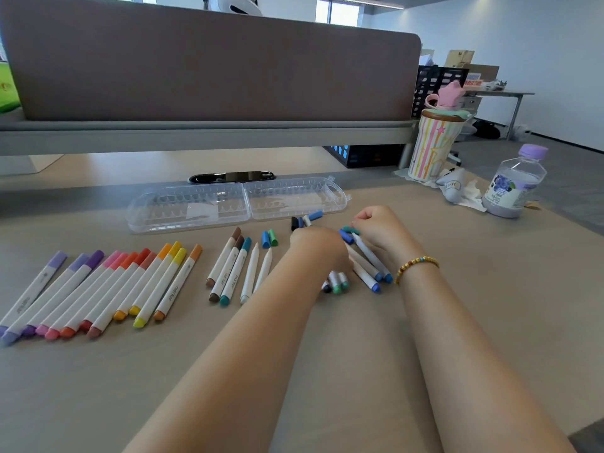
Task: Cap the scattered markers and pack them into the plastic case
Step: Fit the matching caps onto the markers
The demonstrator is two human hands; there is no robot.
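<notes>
Evidently for capping, loose caps (270,238) at twelve o'clock were reached; left hand (315,245) curled over markers (366,266), right hand (376,223) pinching something unclear.

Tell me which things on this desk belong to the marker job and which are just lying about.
Job:
capped marker row
brown and teal markers
uncapped markers
loose caps
open plastic case
left hand
right hand

Lying about:
striped tumbler
purple-capped bottle
crumpled wrapper
</notes>
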